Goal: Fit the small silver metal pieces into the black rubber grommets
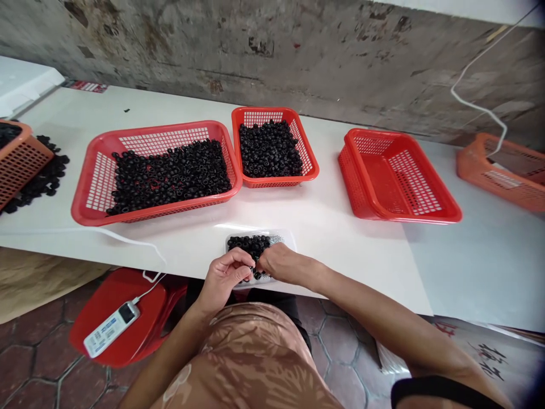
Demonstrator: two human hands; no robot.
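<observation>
A shallow clear plastic tray [291, 241] sits at the table's front edge, right before me. Small black ring-shaped parts [251, 244] fill its left side, and small silvery pieces [276, 238] lie towards its right. Over the tray's left front, my left hand [226, 277] pinches a small black part between thumb and fingers. My right hand [281, 262] comes in from the right with its fingers curled down, close to the left fingertips. Whatever its fingers hold is hidden behind the hand.
Two red baskets [80, 196] [315, 170] of black parts stand behind the tray. A third red basket [378, 184] is to the right, beside an orange basket [485, 165]. Far left, another orange basket [25, 162] adjoins loose black pieces. A white power strip [111, 329] rests on a red stool [140, 341].
</observation>
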